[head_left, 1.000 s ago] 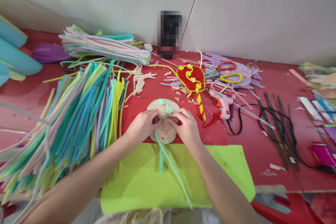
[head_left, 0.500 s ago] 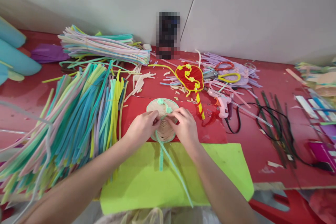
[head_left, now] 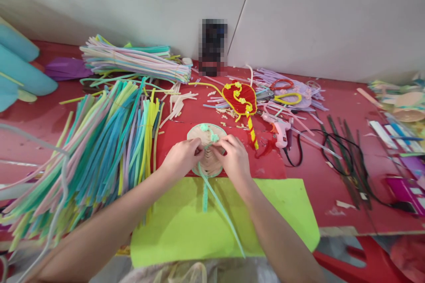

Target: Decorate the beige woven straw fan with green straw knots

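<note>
A small beige fan (head_left: pixel 210 169) with a mint-green rim and handle lies on the red sheet, mint flowers (head_left: pixel 214 137) near its top. Over its left side, my left hand (head_left: pixel 186 155) has thumb and fingers pinched together at a mint pipe cleaner (head_left: pixel 226 215). My right hand (head_left: pixel 234 157) pinches close to the flowers, on the same pipe cleaner as far as I can see. The strip's loose end trails down across a lime-green sheet (head_left: pixel 265 216). Fingers hide the exact place where it is gripped.
A large heap of coloured pipe cleaners (head_left: pixel 99 150) lies left, another bundle (head_left: pixel 136 61) behind. A red and yellow fan (head_left: pixel 239 97), scissors (head_left: pixel 282 96) and a pink glue gun (head_left: pixel 280 131) with a black cord (head_left: pixel 332 166) are right. A pixelated dark object (head_left: pixel 213 46) stands by the wall.
The view has shifted slightly. Both hands stay pinched over the beige fan in nearly the same pose, with no clear movement of the pipe cleaner.
</note>
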{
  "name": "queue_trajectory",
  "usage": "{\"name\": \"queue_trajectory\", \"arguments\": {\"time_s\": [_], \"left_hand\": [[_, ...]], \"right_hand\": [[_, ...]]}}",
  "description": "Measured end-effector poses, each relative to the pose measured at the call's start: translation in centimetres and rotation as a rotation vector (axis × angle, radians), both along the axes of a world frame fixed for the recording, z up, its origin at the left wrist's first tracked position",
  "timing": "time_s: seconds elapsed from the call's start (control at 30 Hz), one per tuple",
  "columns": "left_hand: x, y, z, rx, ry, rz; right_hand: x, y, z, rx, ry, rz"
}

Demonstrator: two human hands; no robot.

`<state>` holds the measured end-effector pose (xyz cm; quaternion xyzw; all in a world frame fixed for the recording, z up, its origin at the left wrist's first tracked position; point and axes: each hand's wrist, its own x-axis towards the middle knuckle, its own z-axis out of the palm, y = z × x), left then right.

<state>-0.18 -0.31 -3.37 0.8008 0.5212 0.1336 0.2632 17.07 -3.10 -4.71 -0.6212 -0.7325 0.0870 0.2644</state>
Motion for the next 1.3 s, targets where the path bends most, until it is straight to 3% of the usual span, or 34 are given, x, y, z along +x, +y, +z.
{"name": "queue_trajectory", "arguments": {"time_s": [0.37, 0.57, 0.73, 0.9, 1.3], "left_hand": [[-2.6, 2.1, 0.3, -0.243, -0.244, -0.218], [-2.2, 2.1, 0.0, -0.196, -0.193, -0.269], [-2.4, 2.0, 0.5, -0.128, -0.191, -0.398], [-2.9, 2.1, 0.8, -0.181, -0.204, -0.521], [-2.0, 1.7, 0.4, -0.095, -0.117, -0.476]], "right_hand": [[0.0, 0.1, -0.2, 0.003, 0.013, -0.009], [0.0, 0.1, -0.3, 0.005, 0.002, -0.001], [0.0, 0.0, -0.3, 0.001, -0.002, -0.007], [0.1, 0.0, -0.2, -0.006, 0.003, -0.001], [0.1, 0.1, -0.3, -0.012, 0.016, 0.001]]}}
